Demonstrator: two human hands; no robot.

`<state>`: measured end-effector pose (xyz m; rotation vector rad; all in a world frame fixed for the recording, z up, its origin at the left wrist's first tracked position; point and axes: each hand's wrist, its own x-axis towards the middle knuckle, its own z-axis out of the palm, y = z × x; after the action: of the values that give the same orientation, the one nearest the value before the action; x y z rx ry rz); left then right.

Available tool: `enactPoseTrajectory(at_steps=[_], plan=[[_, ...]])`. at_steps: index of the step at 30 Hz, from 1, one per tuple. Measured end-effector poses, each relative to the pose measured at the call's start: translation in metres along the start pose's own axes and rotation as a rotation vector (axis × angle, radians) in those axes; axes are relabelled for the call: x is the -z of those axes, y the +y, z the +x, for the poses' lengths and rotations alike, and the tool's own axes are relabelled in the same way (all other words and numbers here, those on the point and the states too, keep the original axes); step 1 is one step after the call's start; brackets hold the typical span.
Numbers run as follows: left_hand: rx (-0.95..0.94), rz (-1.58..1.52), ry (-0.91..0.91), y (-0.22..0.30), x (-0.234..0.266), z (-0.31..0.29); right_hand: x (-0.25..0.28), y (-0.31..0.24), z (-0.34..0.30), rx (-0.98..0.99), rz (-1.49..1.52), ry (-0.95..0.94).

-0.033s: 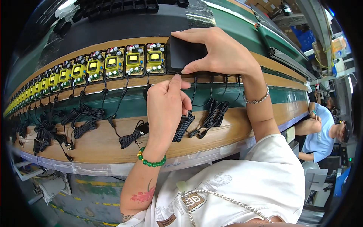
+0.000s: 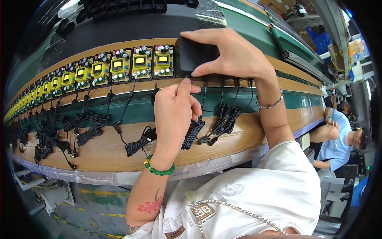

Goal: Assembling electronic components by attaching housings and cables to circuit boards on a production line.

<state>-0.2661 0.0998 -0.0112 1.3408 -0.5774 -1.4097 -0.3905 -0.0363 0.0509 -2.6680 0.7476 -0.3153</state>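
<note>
A black plastic adapter cover (image 2: pixel 195 56) sits at the right end of a row of open power-adapter boards. My right hand (image 2: pixel 240 53) spans it, fingers on its far edge and thumb at its near edge. Just below that near edge, my left hand (image 2: pixel 175 107) is closed with the thumb pressed upward near the cover's rim; what its curled fingers hold is hidden. Immediately left of the cover lies an adapter board (image 2: pixel 163 61) with a yellow transformer in a black shell. A coiled black power cord (image 2: pixel 193 135) rests beside my left hand.
More boards (image 2: pixel 99 68) extend leftward along the wooden strip, their cords hanging over a green channel (image 2: pixel 139 104). Bundled cords (image 2: pixel 225 119) lie on the near wooden ledge (image 2: pixel 246 133). Black shells (image 2: pixel 131 8) stand at the back. A person in light blue (image 2: pixel 338 127) sits at the right.
</note>
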Motion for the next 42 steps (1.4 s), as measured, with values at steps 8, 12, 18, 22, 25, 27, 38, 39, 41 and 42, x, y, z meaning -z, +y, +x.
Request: enactPoseTrajectory(at_steps=[8,12,18,22,25,27,38,39,41,42], plan=[[0.011,0.0,0.011,-0.007,-0.01,0.01,-0.004,0.016,0.0,0.055,-0.06,-0.007],[0.004,-0.005,0.018,-0.007,-0.011,0.01,-0.004,0.009,0.0,0.012,-0.111,-0.017],[0.009,0.026,-0.007,-0.012,-0.011,0.011,0.01,0.0,0.002,0.032,-0.209,-0.142],[0.011,0.014,0.001,-0.011,-0.011,0.009,0.017,-0.013,0.011,-0.12,-0.209,-0.22],[0.015,0.022,0.003,-0.012,-0.011,0.009,0.013,-0.013,0.014,-0.145,-0.247,-0.249],[0.019,0.045,0.013,-0.011,-0.008,0.008,0.009,-0.009,0.018,-0.081,-0.319,-0.256],[-0.635,0.792,0.25,0.044,0.018,-0.026,0.028,-0.019,0.023,-0.122,-0.34,-0.4],[-0.576,0.849,0.282,0.062,0.022,-0.015,0.026,-0.014,0.018,-0.142,-0.326,-0.381],[-0.667,1.073,0.199,0.093,0.034,0.036,0.016,0.003,0.005,-0.077,-0.337,-0.305],[-0.675,1.154,0.174,0.109,0.038,0.062,0.012,0.005,0.003,-0.021,-0.347,-0.263]])
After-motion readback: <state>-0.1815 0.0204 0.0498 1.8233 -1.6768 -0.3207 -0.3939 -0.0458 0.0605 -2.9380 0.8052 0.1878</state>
